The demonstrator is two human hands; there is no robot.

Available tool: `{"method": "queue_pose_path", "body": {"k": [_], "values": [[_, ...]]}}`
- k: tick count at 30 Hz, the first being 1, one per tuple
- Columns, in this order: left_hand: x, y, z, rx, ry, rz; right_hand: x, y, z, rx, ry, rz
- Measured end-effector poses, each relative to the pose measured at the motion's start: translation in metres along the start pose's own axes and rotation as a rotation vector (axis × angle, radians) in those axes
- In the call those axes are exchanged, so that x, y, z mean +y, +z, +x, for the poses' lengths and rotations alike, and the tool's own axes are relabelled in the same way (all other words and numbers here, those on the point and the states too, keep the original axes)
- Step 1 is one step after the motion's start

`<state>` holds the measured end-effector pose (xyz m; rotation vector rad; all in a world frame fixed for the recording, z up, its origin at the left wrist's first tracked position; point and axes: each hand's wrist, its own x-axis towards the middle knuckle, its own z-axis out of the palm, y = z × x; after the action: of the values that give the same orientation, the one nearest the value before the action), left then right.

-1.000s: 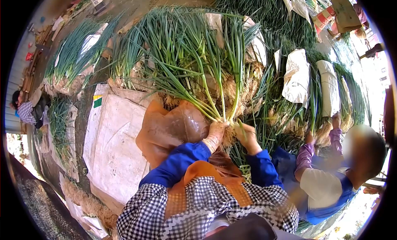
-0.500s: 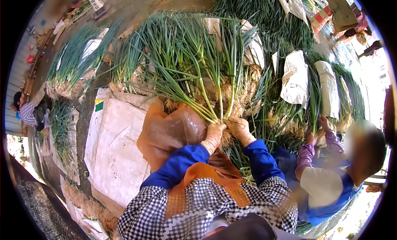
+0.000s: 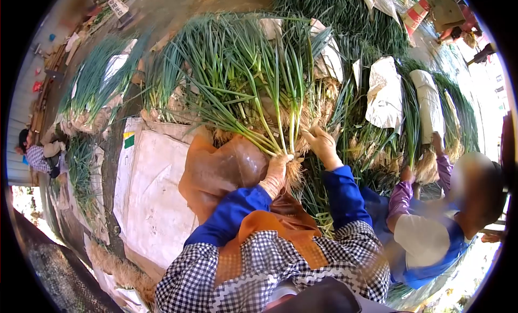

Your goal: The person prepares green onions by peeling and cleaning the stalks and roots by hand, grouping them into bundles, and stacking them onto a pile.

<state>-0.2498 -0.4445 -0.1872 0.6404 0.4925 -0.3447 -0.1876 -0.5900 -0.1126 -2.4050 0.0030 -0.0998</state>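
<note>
A small bunch of green onions (image 3: 270,130) fans up and away from my left hand (image 3: 277,174). My left fingers are closed around its pale lower ends, and stringy roots (image 3: 295,172) hang out beside them. Apart from that bunch, to its right, my right hand (image 3: 322,145) reaches forward with its fingers apart and holds nothing that I can see. Its fingertips are close to the roots of a large pile of green onions (image 3: 226,59) lying in front of me. A brown apron (image 3: 221,162) covers my lap.
Folded whitish sacks (image 3: 156,178) lie at my left. More green onion bundles (image 3: 100,81) rest at the far left and back. On the right, a co-worker in purple sleeves (image 3: 400,201) handles onions beside a white wrap (image 3: 426,102). Another person (image 3: 38,154) sits far left.
My right hand has left the bunch and moved up and right toward the piled roots. My left hand keeps hold of the bunch. The co-worker's upper hand has moved up and right slightly.
</note>
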Motion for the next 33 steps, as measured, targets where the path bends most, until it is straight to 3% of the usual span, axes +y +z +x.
{"method": "queue_pose_path", "body": {"k": [1,2,4,8,10,12,16,18,20,22,24,25,26,29,30,31,32,33], "values": [[-0.007,-0.009,0.010,0.013,0.046,0.050,0.004,0.019,0.017,0.037,0.015,0.012],[-0.017,-0.015,0.019,0.018,0.103,0.055,-0.017,0.015,0.031,-0.092,0.120,-0.128],[-0.018,-0.013,0.019,0.034,0.187,0.088,-0.009,0.036,0.049,-0.090,-0.035,-0.229],[-0.015,-0.012,0.016,0.059,0.252,0.172,-0.012,0.037,0.028,0.001,-0.012,-0.088],[-0.012,-0.015,0.015,0.043,0.058,0.056,0.004,0.038,0.005,0.061,0.001,0.239],[-0.002,-0.002,0.003,0.015,0.056,0.033,-0.002,0.018,-0.019,0.269,-0.197,0.250],[0.011,0.015,-0.014,-0.113,-0.217,0.050,0.040,0.017,-0.006,0.391,-0.178,-0.178],[0.015,0.023,-0.023,-0.192,-0.332,0.023,0.032,0.029,0.002,0.407,-0.108,-0.083],[0.017,0.024,-0.025,-0.203,-0.313,0.021,0.028,0.038,0.005,0.367,-0.306,-0.308],[0.016,0.017,-0.015,-0.093,-0.300,-0.041,0.006,0.032,-0.005,0.108,-0.299,-0.576],[0.013,0.008,-0.009,-0.103,-0.293,-0.033,-0.002,0.025,-0.026,0.031,-0.547,-0.248],[0.011,0.005,-0.008,-0.108,-0.260,-0.092,-0.001,0.016,-0.038,-0.104,-0.434,-0.148],[0.011,0.004,-0.008,-0.113,-0.226,-0.151,-0.016,0.000,-0.054,-0.076,-0.309,0.331],[0.021,0.007,-0.011,-0.163,-0.179,-0.135,0.009,-0.039,-0.097,-0.088,0.343,0.686],[0.021,0.005,-0.009,-0.185,-0.147,-0.148,0.039,-0.047,-0.108,-0.088,0.443,0.809],[0.023,0.004,-0.007,-0.220,-0.159,-0.140,0.079,-0.047,-0.124,-0.035,0.059,0.169],[0.028,0.010,-0.012,-0.227,-0.162,-0.139,0.124,-0.044,-0.148,-0.029,0.059,0.166],[0.032,0.016,-0.018,-0.189,-0.205,-0.132,0.167,-0.040,-0.176,-0.341,-0.281,-0.219]]}}
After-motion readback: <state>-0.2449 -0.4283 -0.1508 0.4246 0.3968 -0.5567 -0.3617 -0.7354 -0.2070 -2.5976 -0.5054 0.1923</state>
